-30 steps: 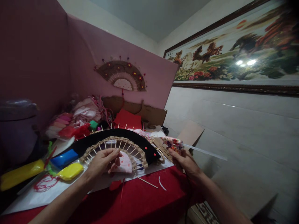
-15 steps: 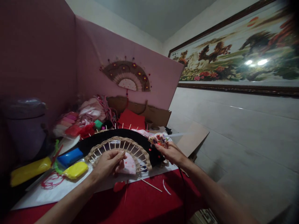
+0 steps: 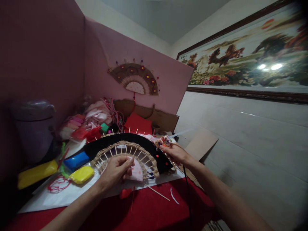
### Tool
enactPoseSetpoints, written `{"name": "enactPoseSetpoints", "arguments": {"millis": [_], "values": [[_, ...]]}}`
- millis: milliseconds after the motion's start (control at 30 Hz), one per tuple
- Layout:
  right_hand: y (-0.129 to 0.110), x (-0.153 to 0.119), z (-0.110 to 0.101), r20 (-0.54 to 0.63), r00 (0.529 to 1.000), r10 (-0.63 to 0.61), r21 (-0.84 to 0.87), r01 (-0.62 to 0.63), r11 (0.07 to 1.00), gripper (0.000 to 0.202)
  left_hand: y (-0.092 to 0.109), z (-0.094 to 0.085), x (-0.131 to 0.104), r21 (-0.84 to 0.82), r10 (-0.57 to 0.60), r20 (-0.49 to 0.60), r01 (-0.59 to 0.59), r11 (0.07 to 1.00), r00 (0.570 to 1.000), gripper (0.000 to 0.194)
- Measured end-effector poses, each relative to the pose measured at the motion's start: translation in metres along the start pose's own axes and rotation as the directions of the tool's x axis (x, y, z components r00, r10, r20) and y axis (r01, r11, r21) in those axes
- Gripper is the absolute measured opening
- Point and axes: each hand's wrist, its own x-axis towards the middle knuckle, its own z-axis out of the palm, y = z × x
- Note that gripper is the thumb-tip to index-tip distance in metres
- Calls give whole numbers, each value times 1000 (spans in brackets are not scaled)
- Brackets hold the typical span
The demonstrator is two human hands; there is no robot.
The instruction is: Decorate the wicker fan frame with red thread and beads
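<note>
A woven fan [image 3: 106, 158] with wooden sticks, a black band [image 3: 141, 141] and a pale pink dotted half-round base [image 3: 137, 171] lies on the table. Over its lower left part is my left hand [image 3: 117, 168], thumb and fingertips pinched together. Whatever may be between them is too small to make out. My right hand [image 3: 176, 153] grips a floral-patterned hot glue gun [image 3: 163, 141] above the fan's right end. A translucent glue stick [image 3: 181, 132] pokes from its back, and a red light glows on it. Red dots [image 3: 157, 156] sit on the black band near this hand.
Yellow clay packs [image 3: 82, 175], a blue pack [image 3: 76, 162] and red cord [image 3: 57, 184] lie at left. A thin stick [image 3: 157, 192] and a white strip [image 3: 174, 196] are on the red cloth [image 3: 154, 211]. A black cord [image 3: 187, 189] hangs below my right hand. A finished fan [image 3: 132, 78] is on the pink board behind.
The whole view has shifted slightly, with the scene sliding right. Both hands keep nearly the same places over the fan, and the glue gun stays in my right hand.
</note>
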Motion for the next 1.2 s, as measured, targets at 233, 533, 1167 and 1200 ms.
{"name": "enactPoseSetpoints", "arguments": {"millis": [233, 533, 1167, 1200], "values": [[8, 10, 3, 7, 999, -47, -7, 47, 999, 45, -1, 3, -3, -17, -8, -15, 8, 1000, 1000, 34], [13, 15, 3, 15, 998, -58, -11, 58, 998, 44, 0, 0, 0, 99, 44, -2, -44, 994, 999, 35], [15, 16, 1, 34, 998, -46, -46, 47, 998, 45, -4, -1, 0, 88, 38, -19, -36, 995, 999, 36], [15, 17, 1, 37, 999, -40, -44, 41, 998, 45, -4, -2, 0, 92, 44, -18, -42, 995, 999, 36]]}}
